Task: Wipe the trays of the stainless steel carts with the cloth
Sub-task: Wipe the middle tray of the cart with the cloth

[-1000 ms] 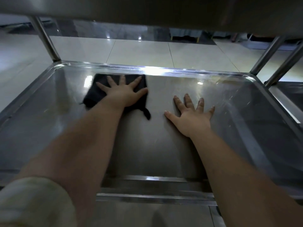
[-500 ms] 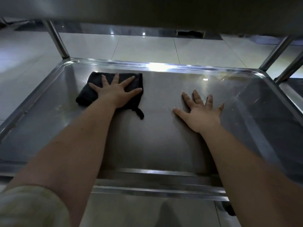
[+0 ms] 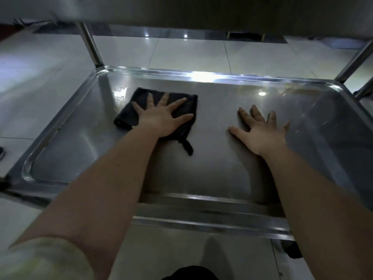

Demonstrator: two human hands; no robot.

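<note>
Down on the lower tray [image 3: 203, 179] of the steel cart, the left hand [image 3: 161, 119] lies flat on a dark cloth [image 3: 126, 118], fingers straight and spread wide, the palm pressing the fabric against the metal. The cloth is folded into a rough rectangle and sits in the far left part of the tray, near the back rim but not touching it. A narrow strip of the cloth [image 3: 187, 148] trails out from under the heel of the hand toward the middle of the tray.

The right hand [image 3: 260, 132] rests palm down on the bare metal to the right of the cloth, well apart from it, fingers also straight and fanned out. It holds nothing.

Both forearms reach in over the near rim of the tray. A pale sleeve [image 3: 40, 257] shows at the lower left corner on the left arm.

An upper shelf [image 3: 181, 9] spans the top of the view, carried by round steel posts, one at the back left corner [image 3: 90, 45] and one at the back right [image 3: 355, 59]. Pale floor tiles [image 3: 191, 51] show beyond the tray, with bright spots of light reflected on them and along the tray's back rim.
</note>
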